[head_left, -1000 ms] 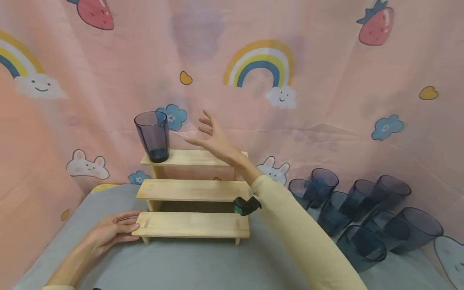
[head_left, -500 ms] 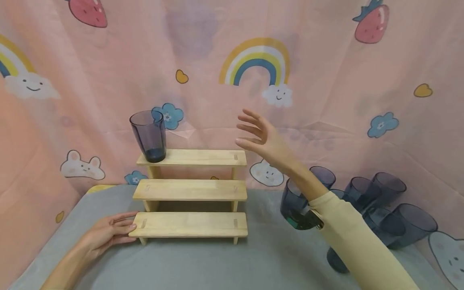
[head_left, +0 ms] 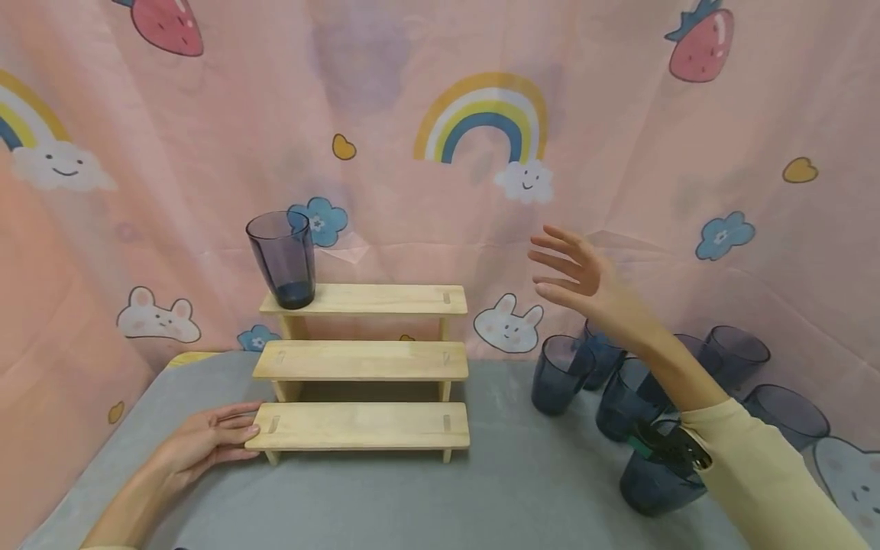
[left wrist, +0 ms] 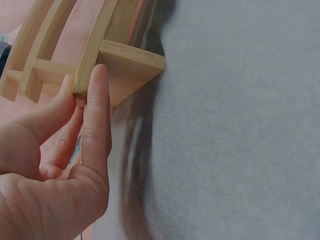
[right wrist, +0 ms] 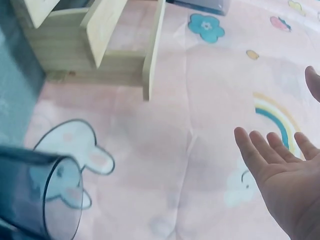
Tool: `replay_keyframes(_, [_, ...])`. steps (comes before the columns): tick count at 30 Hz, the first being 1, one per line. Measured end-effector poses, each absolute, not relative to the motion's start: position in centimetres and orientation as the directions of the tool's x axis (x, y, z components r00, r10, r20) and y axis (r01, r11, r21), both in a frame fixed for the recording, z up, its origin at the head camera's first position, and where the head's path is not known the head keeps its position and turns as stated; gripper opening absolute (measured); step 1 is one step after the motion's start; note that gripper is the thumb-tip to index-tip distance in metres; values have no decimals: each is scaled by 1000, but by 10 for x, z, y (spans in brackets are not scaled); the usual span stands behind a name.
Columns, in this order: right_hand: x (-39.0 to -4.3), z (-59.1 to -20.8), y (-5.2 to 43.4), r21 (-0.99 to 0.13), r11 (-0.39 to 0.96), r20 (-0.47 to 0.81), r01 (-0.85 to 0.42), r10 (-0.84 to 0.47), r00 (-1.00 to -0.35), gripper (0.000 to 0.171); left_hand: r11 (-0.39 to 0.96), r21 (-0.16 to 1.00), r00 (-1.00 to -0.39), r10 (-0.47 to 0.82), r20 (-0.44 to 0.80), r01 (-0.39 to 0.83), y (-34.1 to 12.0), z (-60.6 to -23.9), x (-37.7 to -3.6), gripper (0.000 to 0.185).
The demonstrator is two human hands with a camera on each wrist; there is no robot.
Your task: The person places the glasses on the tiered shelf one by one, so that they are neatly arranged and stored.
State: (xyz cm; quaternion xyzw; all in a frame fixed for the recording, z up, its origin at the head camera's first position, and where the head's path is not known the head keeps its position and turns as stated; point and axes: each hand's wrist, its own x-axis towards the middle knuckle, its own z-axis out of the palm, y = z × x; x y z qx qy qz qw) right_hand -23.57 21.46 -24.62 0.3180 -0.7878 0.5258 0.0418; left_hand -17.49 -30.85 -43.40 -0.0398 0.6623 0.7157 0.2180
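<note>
A three-tier wooden shelf stands in the middle of the head view. One tinted drinking glass is upright at the left end of its top tier. My left hand pinches the left end of the lowest board; in the left wrist view the thumb lies on one face and a finger on the other. Held in the air over the glasses at the right, my right hand has its fingers spread and holds nothing. The right wrist view shows its palm facing up against the backdrop.
Several more tinted glasses stand in a group on the right of the grey cloth; my right forearm hides some of them. A pink patterned curtain hangs close behind the shelf.
My right hand has moved right, away from the glass on the top tier, to above the group of glasses. The left hand keeps its hold on the lowest board.
</note>
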Motion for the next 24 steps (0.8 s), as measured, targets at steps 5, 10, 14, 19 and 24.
replay_keyframes(5, [-229,-250,246,-801,251,388,-543,-474,-791,69,-21,932,-906,245,-347,-362,-307,-434,-176,81])
replay_keyframes(10, [-220,-258,284,-753,363,383,-549,-437,-814,71,-22,937,-907,261,-332,-349,-306,-435,-176,79])
replay_keyframes(14, [-215,-270,313,-736,427,377,-526,-386,-842,71,-39,934,-906,261,-333,-355,-308,-436,-176,77])
replay_keyframes(19, [-211,-284,344,-731,487,364,-478,-315,-877,72,-45,932,-906,254,-339,-361,-309,-435,-175,77])
replay_keyframes(24, [-204,-294,368,-674,652,297,-348,-192,-935,74,-28,935,-907,254,-337,-355,-308,-435,-173,78])
